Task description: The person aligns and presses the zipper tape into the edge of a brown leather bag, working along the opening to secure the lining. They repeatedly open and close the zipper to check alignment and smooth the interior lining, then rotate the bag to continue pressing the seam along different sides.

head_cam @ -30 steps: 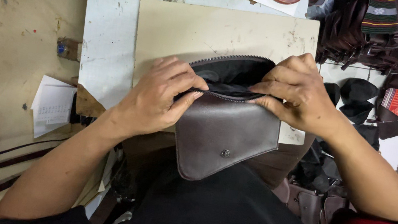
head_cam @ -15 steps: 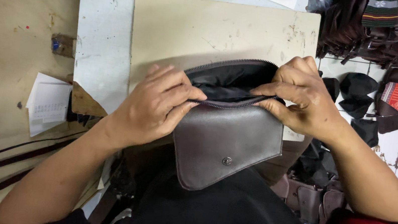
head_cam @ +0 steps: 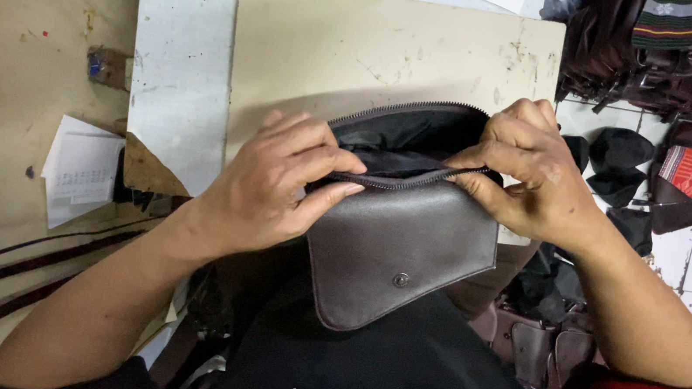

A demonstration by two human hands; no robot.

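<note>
You've got a beige cutting board at 12 o'clock on the pale surface, a folded paper at 9, and leather pieces piled at 2.

Two hands, the left hand and the right hand, are holding one brown bag. One round snap button is showing on its flap. One tan board is lying under it. One white paper is sitting off to the left.

White printed paper sheet lies on floor, far left.
</note>
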